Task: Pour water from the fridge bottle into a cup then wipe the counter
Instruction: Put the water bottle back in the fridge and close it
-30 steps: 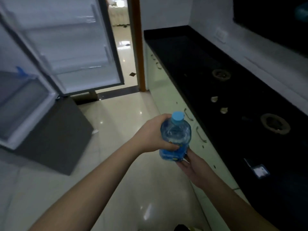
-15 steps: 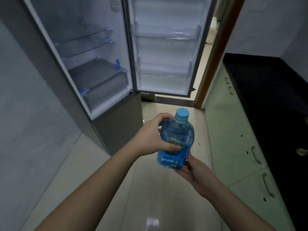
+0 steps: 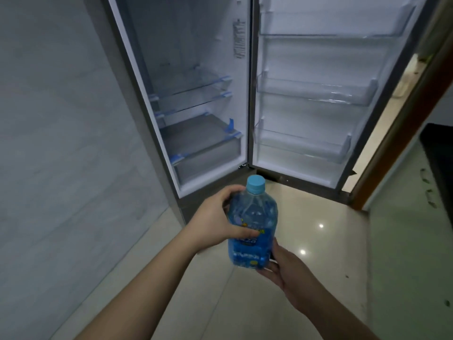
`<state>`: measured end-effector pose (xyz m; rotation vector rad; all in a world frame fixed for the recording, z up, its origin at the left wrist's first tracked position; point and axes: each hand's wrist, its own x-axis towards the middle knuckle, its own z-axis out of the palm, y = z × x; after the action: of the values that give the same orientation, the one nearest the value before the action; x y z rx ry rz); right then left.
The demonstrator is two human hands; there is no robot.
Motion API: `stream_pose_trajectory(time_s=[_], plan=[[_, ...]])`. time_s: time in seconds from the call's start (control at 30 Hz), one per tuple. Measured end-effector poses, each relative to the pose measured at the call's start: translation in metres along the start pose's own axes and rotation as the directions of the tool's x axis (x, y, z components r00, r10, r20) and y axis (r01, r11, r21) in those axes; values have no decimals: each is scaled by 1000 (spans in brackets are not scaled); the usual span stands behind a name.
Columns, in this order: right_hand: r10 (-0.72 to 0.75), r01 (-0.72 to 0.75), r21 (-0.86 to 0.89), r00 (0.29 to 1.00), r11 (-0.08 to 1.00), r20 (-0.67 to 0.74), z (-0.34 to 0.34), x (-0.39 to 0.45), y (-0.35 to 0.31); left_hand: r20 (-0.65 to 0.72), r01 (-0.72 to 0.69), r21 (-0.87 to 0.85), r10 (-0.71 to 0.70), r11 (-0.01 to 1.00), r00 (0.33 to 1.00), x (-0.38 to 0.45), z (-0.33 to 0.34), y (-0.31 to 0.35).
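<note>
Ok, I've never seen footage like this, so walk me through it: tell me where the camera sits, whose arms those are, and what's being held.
There is no machine here. The one picture comes from a wide-angle camera worn on a person's head, looking forward and down, so the two bare arms reaching in from the bottom are that person's own.

The left hand grips the side of a clear bottle with a blue label and a light blue cap, which is on. The right hand supports the bottle from below, fingers round its base.

Ahead stands a fridge with its door swung wide open; the shelves that show look bare. Underfoot is a pale tiled floor. At the right edge a dark counter tops pale cabinets. No cup is in view.
</note>
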<state>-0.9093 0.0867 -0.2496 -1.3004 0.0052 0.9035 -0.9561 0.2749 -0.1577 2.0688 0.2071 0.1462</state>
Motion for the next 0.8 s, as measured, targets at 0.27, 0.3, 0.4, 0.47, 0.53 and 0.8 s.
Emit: stream_pose_trajectory(time_s=[0.27,0.3,0.4,0.47,0.53,0.8], plan=[[22,-16,-53,994,998,107,-7,63,-67,-171,6,42,1,999,985,58,-17,13],[18,-10,-61,992,998,122,-6,71,-73,-186,13,39,-5,999,982,65,-20,14],[16,-3,-83,988,997,151,-2,94,-91,-227,23,45,-12,999,974,85,-32,11],[21,-7,-91,988,996,152,4,110,-102,-251,27,52,-13,998,968,99,-41,7],[22,-9,-85,988,996,155,10,127,-112,-271,27,53,-12,998,963,114,-51,1],[20,-9,-95,993,995,116,47,205,-155,-308,9,43,4,999,951,178,-103,-24]])
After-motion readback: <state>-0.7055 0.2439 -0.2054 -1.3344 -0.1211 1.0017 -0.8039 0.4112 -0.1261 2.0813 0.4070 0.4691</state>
